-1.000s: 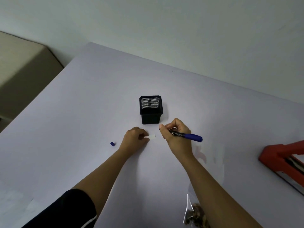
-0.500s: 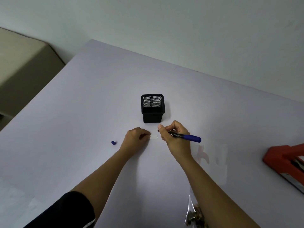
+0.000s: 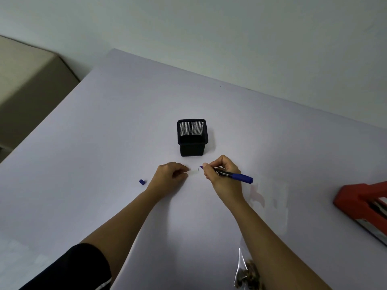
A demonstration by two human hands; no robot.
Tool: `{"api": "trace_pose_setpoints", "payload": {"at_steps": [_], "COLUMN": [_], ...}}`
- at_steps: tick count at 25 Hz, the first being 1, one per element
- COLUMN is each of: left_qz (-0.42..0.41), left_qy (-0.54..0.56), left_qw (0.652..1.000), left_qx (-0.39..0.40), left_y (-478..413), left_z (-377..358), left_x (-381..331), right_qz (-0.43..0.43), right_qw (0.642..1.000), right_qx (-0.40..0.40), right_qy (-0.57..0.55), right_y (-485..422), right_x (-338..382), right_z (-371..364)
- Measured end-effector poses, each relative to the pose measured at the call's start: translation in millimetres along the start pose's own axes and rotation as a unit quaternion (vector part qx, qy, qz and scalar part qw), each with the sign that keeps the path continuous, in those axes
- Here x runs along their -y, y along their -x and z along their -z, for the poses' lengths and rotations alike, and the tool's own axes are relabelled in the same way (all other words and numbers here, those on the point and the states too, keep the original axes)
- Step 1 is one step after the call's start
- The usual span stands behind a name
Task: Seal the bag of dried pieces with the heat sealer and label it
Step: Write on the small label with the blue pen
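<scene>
The right hand (image 3: 225, 174) is gripping the blue pen (image 3: 234, 176), tip at the right edge of the small white label (image 3: 194, 172); the left hand (image 3: 167, 176) is pinching the label's other end against the table (image 3: 104, 143). Writing cleanly is probably calling for a firm hold-down and light strokes. The clear bag (image 3: 247, 275) of brown dried pieces is lying close to the person, beside the right forearm

Dim, even light; soft shadows; wide-angle bending at edges.

Tip of pen (image 3: 236, 176) lower, nearer label (image 3: 194, 172).
</scene>
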State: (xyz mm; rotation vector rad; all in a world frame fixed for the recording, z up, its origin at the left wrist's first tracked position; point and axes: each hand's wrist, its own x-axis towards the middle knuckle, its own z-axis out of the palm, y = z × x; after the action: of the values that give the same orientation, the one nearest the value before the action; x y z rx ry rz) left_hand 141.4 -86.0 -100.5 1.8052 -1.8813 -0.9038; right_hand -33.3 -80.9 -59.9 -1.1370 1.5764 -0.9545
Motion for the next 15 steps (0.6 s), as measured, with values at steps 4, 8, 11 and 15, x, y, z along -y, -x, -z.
{"api": "trace_pose_setpoints", "payload": {"at_steps": [4,8,11,15], "left_qz": [-0.026,-0.038,-0.016,0.015], "left_qy": [0.005,-0.005,-0.017,-0.008], "left_qw": [0.999,0.998,0.998,0.997], "left_qx": [-0.021,-0.043,-0.054,-0.075], "left_y": [10.2,14.4,15.8,10.2], "left_z": [0.0,-4.3,-18.5,-25.8], "left_x": [0.6,6.1,4.1,1.7], "right_qz": [-0.002,-0.024,-0.036,-0.030], "right_qw": [1.000,1.000,0.999,0.999], "right_qx": [0.010,0.014,-0.011,-0.006], "right_qy": [0.009,0.003,-0.022,-0.018], "right_y": [-2.7,-5.8,-9.2,-10.7], "right_x": [-6.1,-15.4,-23.0,-25.7], "right_z": [-5.1,-16.7,-21.0,-18.8]}}
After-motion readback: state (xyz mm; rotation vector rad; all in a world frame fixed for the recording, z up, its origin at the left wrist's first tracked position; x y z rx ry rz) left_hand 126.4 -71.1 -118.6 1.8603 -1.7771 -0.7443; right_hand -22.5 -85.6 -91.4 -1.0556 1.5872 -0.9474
